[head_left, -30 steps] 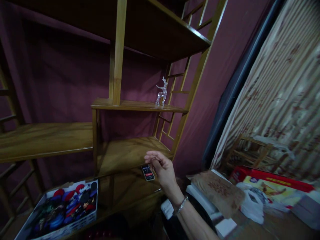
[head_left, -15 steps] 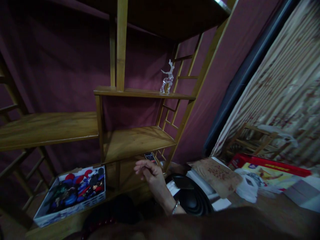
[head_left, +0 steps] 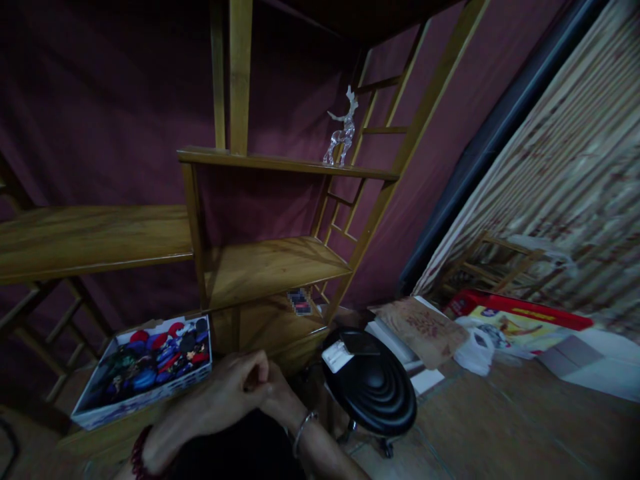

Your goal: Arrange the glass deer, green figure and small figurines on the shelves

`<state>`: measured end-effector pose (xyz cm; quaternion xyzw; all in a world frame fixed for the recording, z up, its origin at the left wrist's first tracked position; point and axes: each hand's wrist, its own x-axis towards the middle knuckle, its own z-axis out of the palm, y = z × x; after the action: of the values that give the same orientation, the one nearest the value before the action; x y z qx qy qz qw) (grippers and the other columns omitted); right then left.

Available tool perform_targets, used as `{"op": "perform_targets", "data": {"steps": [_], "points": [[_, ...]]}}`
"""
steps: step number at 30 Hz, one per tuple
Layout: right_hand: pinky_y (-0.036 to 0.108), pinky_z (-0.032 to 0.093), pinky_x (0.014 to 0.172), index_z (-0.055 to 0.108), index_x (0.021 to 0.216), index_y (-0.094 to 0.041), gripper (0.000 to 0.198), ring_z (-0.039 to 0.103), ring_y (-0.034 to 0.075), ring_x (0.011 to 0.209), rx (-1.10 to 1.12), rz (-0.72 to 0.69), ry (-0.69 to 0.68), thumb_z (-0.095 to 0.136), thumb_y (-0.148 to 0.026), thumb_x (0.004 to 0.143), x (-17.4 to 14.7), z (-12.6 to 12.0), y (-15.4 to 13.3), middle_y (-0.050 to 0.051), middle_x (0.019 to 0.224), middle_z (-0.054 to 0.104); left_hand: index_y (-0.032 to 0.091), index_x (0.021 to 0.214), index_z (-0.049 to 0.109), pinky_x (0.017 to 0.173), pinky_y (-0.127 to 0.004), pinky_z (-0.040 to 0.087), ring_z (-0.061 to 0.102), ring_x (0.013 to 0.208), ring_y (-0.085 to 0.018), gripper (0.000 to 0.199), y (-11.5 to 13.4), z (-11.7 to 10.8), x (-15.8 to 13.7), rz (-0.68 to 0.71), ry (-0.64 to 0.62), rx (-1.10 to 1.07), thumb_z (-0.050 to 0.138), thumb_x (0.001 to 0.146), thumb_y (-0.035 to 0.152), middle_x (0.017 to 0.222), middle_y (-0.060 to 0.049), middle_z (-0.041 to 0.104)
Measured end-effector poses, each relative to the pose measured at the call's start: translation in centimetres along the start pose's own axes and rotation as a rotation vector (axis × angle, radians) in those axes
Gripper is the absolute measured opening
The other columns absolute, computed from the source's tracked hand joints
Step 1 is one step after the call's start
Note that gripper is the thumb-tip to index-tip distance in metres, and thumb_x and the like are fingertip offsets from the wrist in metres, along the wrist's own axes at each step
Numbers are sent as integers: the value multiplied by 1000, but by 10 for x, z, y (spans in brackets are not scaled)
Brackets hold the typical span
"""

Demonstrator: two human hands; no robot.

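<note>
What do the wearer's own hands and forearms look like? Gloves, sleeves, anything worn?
Both hands are ungloved. The left hand has a dark red beaded bracelet at its wrist; the right hand has a thin, silver-coloured bracelet. No sleeve shows on the visible part of either forearm. The dim picture hides finer detail such as nails or bracelet links.

A white plastic bag (head_left: 474, 353) lies beside a red-and-yellow box (head_left: 523, 327), a striped curtain (head_left: 565, 153) hanging behind.
</note>
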<state>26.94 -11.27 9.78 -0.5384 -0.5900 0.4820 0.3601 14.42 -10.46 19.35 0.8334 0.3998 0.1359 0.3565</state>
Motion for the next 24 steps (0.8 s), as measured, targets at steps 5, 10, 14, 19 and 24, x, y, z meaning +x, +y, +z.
{"op": "perform_targets", "data": {"steps": [5,10,14,19,24], "points": [[19,40,53,64,76,-14,20,55,10,58,-62,42,-86,44,-11,74,8,24,10,0,65,61,20,72,49,60,-23,32,54,69,-13,10,-67,12,9,-190,85,205,44,78,26,71,1,59],[20,44,59,65,92,-18,28,60,11,68,-105,96,-134,47,-8,73,11,42,27,2,83,66,21,75,54,66,-23,35,57,80,-14,17,-113,14,7,-309,106,285,39,83,25,82,0,62],[20,45,61,66,93,-17,30,61,12,68,-149,82,-153,47,-6,73,19,55,34,3,83,67,20,81,59,76,-24,39,56,88,-16,25,-150,15,5,-343,241,399,35,84,24,94,-5,61],[19,45,60,65,95,-15,31,61,11,66,-94,122,-181,45,-5,74,19,69,34,4,85,67,17,92,63,91,-32,35,50,104,-23,31,-193,19,-3,-444,322,526,35,84,28,103,-10,60],[19,45,61,65,94,-16,28,61,9,66,-79,112,-205,44,-7,78,13,73,35,3,84,67,13,108,57,88,-32,38,55,101,-22,41,-218,25,-11,-629,157,440,30,85,33,111,-13,59]]}}
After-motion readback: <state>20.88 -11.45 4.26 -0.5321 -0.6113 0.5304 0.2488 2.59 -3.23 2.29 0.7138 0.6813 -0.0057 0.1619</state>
